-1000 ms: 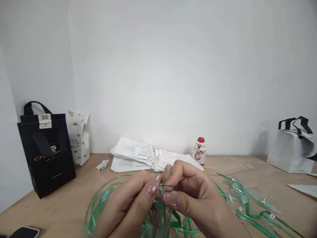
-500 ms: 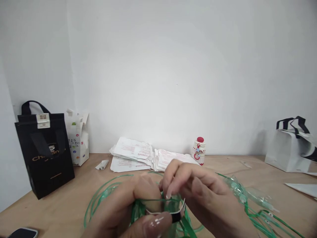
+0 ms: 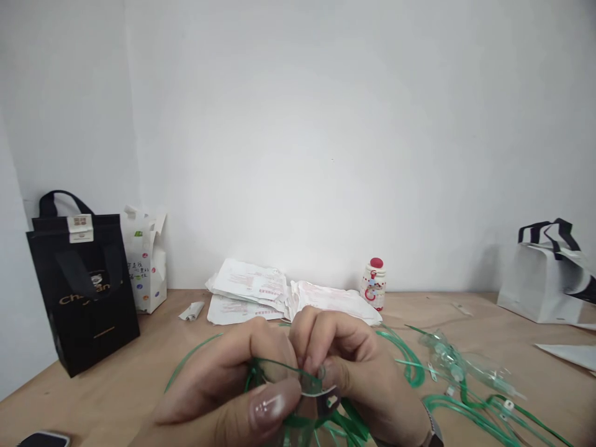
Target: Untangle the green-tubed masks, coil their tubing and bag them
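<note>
Both hands meet low in the middle of the view, close to the camera. My left hand [image 3: 233,391] is closed, its thumb pressed on a clear plastic mask piece [image 3: 307,388] wound with green tubing [image 3: 261,375]. My right hand [image 3: 354,372] is closed too, fingers curled over the same piece from the right. More green tubing [image 3: 470,406] and clear plastic parts [image 3: 447,357] trail over the wooden table [image 3: 116,385] to the right.
A black paper bag [image 3: 84,285] stands at the left with a small white carton [image 3: 149,261] behind it. White printed packets [image 3: 261,292] lie by the wall beside a small red-capped bottle [image 3: 373,284]. A white bag [image 3: 544,279] sits at far right, a dark phone [image 3: 41,439] at bottom left.
The green tubing loop on the left has been pulled in and now lies tighter. Both hands have closed together round the clear piece; my left thumb has moved up over it.
</note>
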`<state>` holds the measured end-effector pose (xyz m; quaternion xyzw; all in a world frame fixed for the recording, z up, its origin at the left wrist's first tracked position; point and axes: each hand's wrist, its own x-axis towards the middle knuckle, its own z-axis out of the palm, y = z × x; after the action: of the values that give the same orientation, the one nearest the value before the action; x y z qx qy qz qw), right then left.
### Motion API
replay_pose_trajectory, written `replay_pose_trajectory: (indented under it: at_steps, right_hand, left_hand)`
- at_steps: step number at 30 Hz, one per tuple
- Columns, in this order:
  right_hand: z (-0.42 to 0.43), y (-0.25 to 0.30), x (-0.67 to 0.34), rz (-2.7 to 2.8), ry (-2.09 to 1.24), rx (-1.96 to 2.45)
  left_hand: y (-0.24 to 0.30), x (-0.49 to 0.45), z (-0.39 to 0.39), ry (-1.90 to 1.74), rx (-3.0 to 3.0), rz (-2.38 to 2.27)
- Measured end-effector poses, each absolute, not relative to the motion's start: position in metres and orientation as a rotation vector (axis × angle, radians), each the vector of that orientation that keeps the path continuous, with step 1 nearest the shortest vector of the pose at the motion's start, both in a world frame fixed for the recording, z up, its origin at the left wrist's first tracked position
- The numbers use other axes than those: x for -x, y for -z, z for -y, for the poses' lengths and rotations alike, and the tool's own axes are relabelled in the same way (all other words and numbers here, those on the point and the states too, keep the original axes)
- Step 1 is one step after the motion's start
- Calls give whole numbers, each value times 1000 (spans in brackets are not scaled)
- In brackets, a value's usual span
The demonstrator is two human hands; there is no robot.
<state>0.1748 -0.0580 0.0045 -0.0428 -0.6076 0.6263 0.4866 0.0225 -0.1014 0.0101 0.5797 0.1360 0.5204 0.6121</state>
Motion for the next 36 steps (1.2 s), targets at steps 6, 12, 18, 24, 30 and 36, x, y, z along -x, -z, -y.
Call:
replay_pose_trajectory:
  at_steps: [6,12,18,24,30,36]
  right_hand:
    - [65,-7,-173,1405,-1609,236]
    - [81,-14,-178,1346,-1421,486]
    - [87,-14,-176,1340,-1301,567]
    - [85,-10,-177,1444,-1107,509]
    - [85,-13,-177,1532,-1157,502]
    - [89,-16,-175,1465,-1289,457]
  left_hand:
    - [-11,-11,91,-1204,-1591,-406]
    - [-21,-5,95,-1166,-1583,-545]
    - [-26,-4,102,-1158,-1657,-695]
    - [-18,-6,102,-1238,-1686,-821]
    - [-20,-9,102,-1321,-1727,-752]
    - [-17,-14,103,-1342,-1776,-951]
